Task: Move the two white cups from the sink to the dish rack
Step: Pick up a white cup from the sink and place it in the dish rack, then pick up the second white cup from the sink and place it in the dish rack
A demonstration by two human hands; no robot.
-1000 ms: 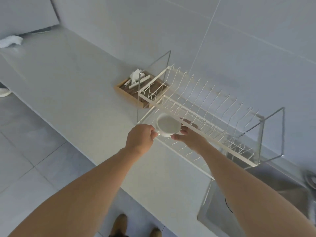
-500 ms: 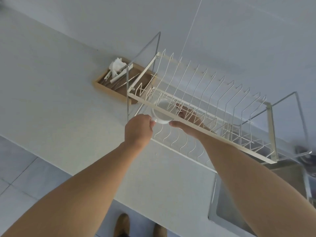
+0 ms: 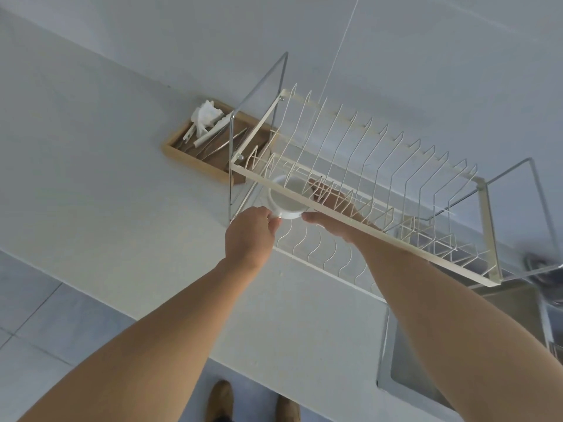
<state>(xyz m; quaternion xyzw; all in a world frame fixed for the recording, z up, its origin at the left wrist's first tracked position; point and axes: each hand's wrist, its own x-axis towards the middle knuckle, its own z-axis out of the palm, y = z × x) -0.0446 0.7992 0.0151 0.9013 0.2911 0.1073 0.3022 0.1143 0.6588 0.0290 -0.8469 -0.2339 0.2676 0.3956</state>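
A white cup (image 3: 286, 201) sits at the left end of the white wire dish rack (image 3: 359, 226), under its upper front bar. My left hand (image 3: 251, 236) pinches the cup's near side, at what looks like its handle. My right hand (image 3: 332, 214) reaches under the bar and cradles the cup's right side; its fingers are partly hidden by the wires. The steel sink (image 3: 426, 376) shows at the lower right, and no second cup is visible.
A wooden tray (image 3: 195, 156) with utensils and a crumpled white cloth lies on the pale counter (image 3: 106, 184) behind the rack's left end. The rack stands on metal legs over the counter beside the sink. Tiled floor and my shoes appear below.
Both hands carried the cup forward from the rack's front edge to under its upper bar. The view tilted and closed in on the rack.
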